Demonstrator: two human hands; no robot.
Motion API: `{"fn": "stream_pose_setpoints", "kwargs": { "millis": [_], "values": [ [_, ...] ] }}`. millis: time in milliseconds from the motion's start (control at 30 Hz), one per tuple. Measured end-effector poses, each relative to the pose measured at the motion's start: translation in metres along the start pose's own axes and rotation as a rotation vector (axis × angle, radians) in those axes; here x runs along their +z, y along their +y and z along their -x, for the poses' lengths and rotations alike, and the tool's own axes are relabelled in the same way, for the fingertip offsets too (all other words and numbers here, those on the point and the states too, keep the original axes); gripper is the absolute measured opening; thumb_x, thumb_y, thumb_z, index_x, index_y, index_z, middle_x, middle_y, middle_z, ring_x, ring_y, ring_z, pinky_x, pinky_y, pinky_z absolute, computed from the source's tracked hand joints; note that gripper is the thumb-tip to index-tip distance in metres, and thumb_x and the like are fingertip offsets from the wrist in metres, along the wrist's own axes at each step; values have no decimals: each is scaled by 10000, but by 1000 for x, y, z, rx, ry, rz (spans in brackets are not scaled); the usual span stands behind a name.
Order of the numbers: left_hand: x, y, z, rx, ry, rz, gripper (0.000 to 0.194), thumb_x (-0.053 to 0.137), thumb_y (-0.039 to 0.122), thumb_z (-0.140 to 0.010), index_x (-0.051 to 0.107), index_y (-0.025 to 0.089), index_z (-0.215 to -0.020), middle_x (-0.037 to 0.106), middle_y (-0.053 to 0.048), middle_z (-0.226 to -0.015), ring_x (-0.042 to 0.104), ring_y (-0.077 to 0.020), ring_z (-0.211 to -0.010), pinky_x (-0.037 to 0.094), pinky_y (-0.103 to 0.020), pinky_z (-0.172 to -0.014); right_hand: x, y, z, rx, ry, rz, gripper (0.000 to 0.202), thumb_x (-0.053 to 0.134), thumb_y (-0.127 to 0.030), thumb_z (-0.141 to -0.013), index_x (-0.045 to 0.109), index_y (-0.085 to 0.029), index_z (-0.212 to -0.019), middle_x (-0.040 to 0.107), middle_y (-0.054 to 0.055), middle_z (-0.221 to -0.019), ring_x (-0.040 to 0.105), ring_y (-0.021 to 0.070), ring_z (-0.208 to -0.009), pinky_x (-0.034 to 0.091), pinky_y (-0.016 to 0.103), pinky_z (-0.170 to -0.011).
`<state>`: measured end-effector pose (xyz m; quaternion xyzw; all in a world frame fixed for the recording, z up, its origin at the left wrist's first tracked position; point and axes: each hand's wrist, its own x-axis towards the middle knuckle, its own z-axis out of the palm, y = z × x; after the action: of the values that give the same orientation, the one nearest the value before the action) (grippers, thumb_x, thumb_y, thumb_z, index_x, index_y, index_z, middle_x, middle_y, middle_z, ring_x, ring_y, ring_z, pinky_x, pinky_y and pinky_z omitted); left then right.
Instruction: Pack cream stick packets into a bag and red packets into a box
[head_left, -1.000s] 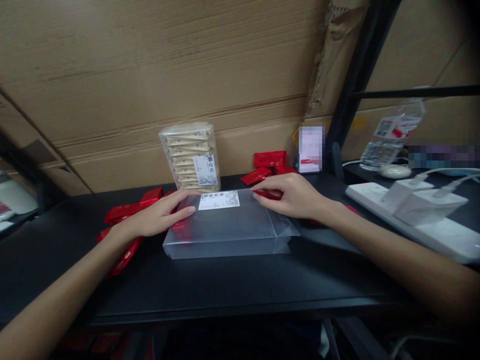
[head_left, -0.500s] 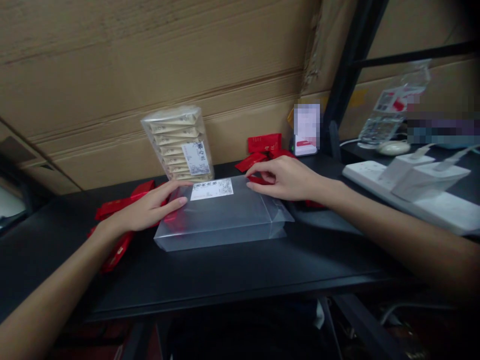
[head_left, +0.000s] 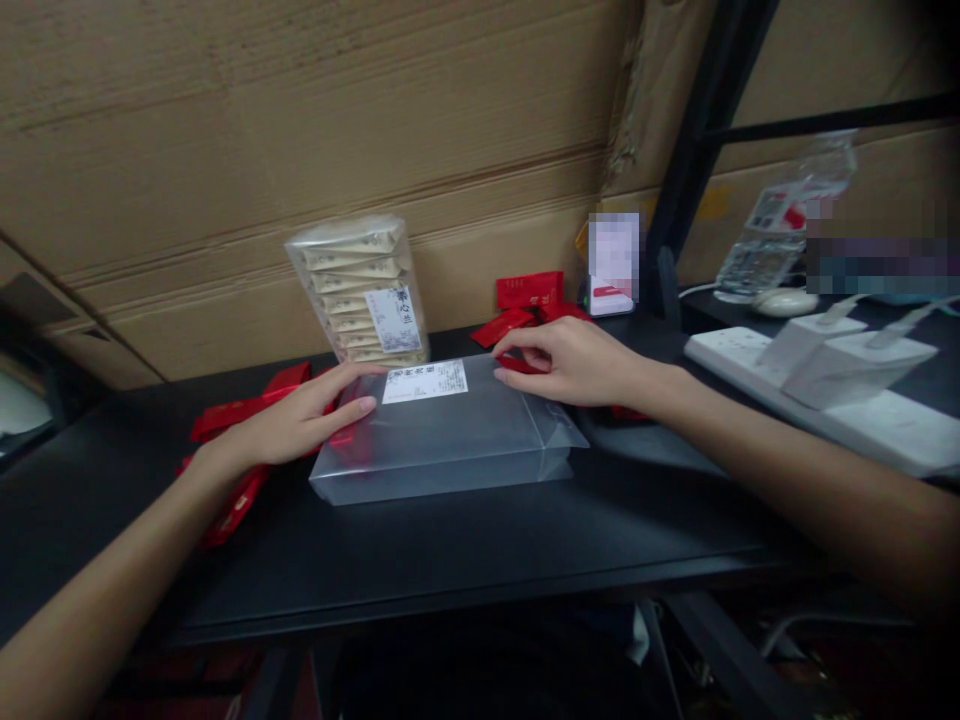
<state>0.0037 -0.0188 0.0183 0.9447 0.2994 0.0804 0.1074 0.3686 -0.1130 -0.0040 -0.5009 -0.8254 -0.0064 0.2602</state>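
The left hand's (head_left: 300, 415) grip is loosely spread: its thumb lies on top of the translucent plastic bag (head_left: 450, 435) at the left end, and its fingers reach the far edge, the tips partly lost beside the white label (head_left: 425, 382). The right hand (head_left: 581, 362) has thumb and forefinger drawn close together at the bag's far edge, right of the label; whether that grip pinches the film I cannot tell, and its other fingers are curled mostly out of sight. Red shows between them, too covered to make out.

The bag lies flat on the black counter (head_left: 465, 550) between and nearer than both grips, its loose right end creased. Its label print is too blurred to read.

Left of and beneath the left grip are red packets (head_left: 240, 500), partly covered by the hand and forearm. Just beyond that grip stands a clear pack (head_left: 352, 290) of pale sachets, its base hidden behind the bag. Beyond the right grip lie more red packets (head_left: 529, 290), then an upright phone-like device (head_left: 611, 298) with a pixelated screen.

Farther right are a white power strip (head_left: 720, 350), cut off by the frame, two white plugs (head_left: 862, 368) and a tilted bottle (head_left: 757, 250), partly pixelated.
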Motion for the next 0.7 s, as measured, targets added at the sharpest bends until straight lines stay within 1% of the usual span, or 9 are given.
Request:
{"fn": "stream_pose_setpoints", "kwargs": {
  "millis": [200,400,567,700],
  "values": [
    [-1,-1,0,-1,-7,10,505,477,503,-1072,460,249,-1507,570,-80,-1507,551,-268,-1359,444,-377,-1140,1,1,0,-1,-6,13,293,633,-405,-949,758,-192,-1107,626,-1,-705,523,135,-612,286,282,-599],
    [-1,1,0,4,-9,17,510,474,509,-1071,463,250,-1509,578,-83,-1497,558,-276,-1349,456,-388,-1128,0,-1,0,-6,-14,35,294,624,-403,-955,749,-192,-1118,651,10,-734,530,139,-619,287,283,-599],
    [-1,2,-1,5,-9,8,505,472,511,-1072,470,244,-1500,579,-81,-1500,561,-262,-1352,452,-372,-1133,-3,-7,1,-12,-33,114,300,584,-406,-978,730,-188,-1121,664,25,-746,538,153,-623,285,282,-594],
    [-1,2,-1,8,-1,-9,515,469,517,-1069,473,239,-1503,582,-80,-1506,563,-267,-1357,463,-360,-1122,-4,-9,2,-26,-47,179,307,544,-414,-1002,716,-190,-1123,691,42,-781,571,171,-652,287,286,-597]
  ]
}}
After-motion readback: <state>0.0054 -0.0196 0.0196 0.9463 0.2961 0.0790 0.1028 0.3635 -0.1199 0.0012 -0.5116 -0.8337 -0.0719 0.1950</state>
